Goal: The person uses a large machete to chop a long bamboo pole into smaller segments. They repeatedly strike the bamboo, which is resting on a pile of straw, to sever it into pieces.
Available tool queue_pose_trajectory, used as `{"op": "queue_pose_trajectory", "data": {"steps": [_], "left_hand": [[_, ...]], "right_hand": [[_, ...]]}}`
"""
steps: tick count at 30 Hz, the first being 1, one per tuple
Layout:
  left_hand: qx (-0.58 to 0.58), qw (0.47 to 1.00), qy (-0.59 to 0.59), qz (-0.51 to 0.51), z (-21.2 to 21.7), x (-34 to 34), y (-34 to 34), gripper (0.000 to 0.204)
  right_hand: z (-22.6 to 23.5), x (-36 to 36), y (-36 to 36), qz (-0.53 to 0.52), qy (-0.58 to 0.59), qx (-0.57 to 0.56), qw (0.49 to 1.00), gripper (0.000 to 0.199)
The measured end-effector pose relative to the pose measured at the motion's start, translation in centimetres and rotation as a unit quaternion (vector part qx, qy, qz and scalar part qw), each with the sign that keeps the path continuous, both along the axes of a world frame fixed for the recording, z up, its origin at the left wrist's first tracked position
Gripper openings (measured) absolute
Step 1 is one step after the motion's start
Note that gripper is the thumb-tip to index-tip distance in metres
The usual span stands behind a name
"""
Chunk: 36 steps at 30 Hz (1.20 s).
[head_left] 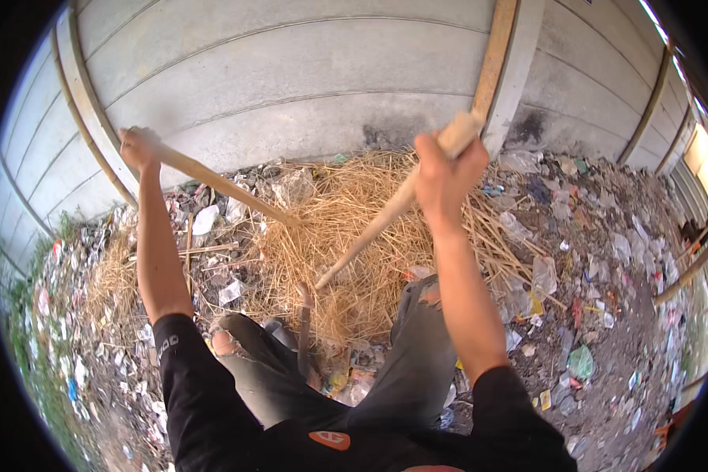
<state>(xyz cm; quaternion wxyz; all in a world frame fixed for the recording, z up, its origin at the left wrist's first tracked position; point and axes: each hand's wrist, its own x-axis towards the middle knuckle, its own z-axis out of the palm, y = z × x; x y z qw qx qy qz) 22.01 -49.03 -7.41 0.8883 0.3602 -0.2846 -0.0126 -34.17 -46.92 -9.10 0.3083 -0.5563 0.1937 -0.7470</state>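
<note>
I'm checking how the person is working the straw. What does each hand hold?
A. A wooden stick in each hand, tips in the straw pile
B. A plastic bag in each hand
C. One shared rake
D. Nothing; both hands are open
A: the left hand grips one wooden stick and the right hand grips another, both angled down into the straw pile.

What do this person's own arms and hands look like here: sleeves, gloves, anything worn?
Both hands are bare, with no gloves: the left hand and the right hand. The forearms are uncovered too. Black sleeves end around the elbows, and the left one carries a small pale marking near its hem. No watch, ring or wristband shows.
</note>
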Motion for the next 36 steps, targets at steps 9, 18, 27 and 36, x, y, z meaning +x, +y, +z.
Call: {"op": "queue_pose_trajectory", "data": {"steps": [9,18,27,36], "left_hand": [[-0.015,0.984,0.067,0.165,-3.7,3.1,11.3,0.059],[-0.023,0.983,0.076,0.164,-7.3,4.7,15.7,0.053],[-0.117,0.952,0.178,0.219,-7.0,5.9,18.1,0.042],[-0.026,0.991,0.048,0.123,-2.5,0.9,17.4,0.043]], "right_hand": [[-2.9,6.3,-12.7,0.188,0.017,0.065,0.98,0.012],[-6.9,-4.1,-18.1,0.123,-0.272,0.16,0.941,0.023],[-11.6,-28.5,-22.9,0.027,-0.353,0.168,0.92,0.022],[-16.8,-34.1,-27.5,-0.205,-0.105,0.35,0.908,0.049]]}}
